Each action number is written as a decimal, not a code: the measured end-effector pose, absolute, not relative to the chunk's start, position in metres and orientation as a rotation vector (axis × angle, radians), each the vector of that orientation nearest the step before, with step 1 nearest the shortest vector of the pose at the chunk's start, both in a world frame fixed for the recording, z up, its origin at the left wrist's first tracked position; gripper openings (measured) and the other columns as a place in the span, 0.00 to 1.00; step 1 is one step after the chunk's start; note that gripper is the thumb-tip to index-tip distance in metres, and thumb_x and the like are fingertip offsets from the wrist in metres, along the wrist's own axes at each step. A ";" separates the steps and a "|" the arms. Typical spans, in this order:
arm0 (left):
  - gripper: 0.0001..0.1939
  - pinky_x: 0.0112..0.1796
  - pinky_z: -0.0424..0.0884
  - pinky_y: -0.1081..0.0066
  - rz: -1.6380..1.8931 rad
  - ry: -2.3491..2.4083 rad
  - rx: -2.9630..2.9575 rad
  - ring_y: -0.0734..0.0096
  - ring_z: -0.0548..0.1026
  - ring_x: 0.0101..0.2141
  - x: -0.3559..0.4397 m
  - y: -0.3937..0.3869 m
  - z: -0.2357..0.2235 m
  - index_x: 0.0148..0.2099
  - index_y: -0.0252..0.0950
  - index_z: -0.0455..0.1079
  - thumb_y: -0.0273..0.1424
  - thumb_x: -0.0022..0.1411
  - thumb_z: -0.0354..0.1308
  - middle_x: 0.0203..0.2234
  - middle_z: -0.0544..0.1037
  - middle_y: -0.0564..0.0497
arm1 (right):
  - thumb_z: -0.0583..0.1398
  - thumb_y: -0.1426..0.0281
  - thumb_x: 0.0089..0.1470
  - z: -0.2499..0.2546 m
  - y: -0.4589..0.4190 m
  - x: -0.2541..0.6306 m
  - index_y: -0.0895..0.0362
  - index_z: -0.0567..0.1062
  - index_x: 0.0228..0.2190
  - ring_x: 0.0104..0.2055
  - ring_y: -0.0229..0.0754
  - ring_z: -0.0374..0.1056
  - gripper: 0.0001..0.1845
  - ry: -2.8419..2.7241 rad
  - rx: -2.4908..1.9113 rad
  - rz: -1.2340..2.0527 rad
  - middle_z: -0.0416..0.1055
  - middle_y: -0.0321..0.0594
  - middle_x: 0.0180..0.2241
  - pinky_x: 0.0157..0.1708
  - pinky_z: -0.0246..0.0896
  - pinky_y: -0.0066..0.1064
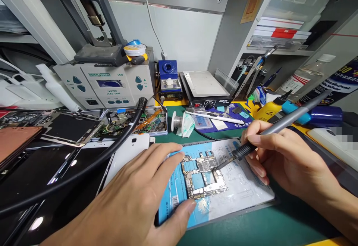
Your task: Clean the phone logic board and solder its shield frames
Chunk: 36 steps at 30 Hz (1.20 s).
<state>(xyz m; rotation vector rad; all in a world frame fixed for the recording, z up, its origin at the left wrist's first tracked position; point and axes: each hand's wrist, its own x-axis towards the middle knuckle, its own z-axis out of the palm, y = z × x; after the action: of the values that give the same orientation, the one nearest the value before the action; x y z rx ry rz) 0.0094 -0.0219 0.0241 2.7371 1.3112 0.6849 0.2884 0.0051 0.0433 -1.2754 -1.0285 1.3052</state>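
Note:
A bare phone circuit board (207, 190) lies on a blue-and-white printed booklet (246, 195) in a clear sleeve. My left hand (140, 186) spans the board's left side, index fingertip at its upper left corner and thumb at its lower left corner, bracing it between them. From the right, my right hand (285, 156) grips a soldering iron (268, 134) with a grey handle and a black ribbed collar like a pen. Its dark tip touches the board, or hovers just over it, right of centre. Whether it makes contact I cannot tell.
Behind stand a hot air station (112, 85), a blue soldering station (170, 85) and a flat heating plate (205, 83). A solder spool (177, 122) sits beyond the booklet. A black hose (123, 137) crosses the left, over phones (128, 145). Bottles (270, 108) crowd the right.

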 end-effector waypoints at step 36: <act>0.27 0.51 0.81 0.48 0.698 1.386 2.653 0.51 0.77 0.56 0.012 -0.027 0.021 0.63 0.42 0.67 0.42 0.64 0.59 0.59 0.74 0.49 | 0.72 0.61 0.49 0.040 0.004 0.286 0.53 0.78 0.23 0.09 0.35 0.64 0.12 -1.150 -1.327 1.223 0.70 0.33 0.16 0.06 0.56 0.20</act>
<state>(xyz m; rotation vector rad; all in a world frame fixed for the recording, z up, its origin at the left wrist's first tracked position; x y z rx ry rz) 0.0120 -0.0266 0.0206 2.6535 1.3858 0.6980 0.2863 0.0043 0.0396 -1.3271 -1.1502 1.2226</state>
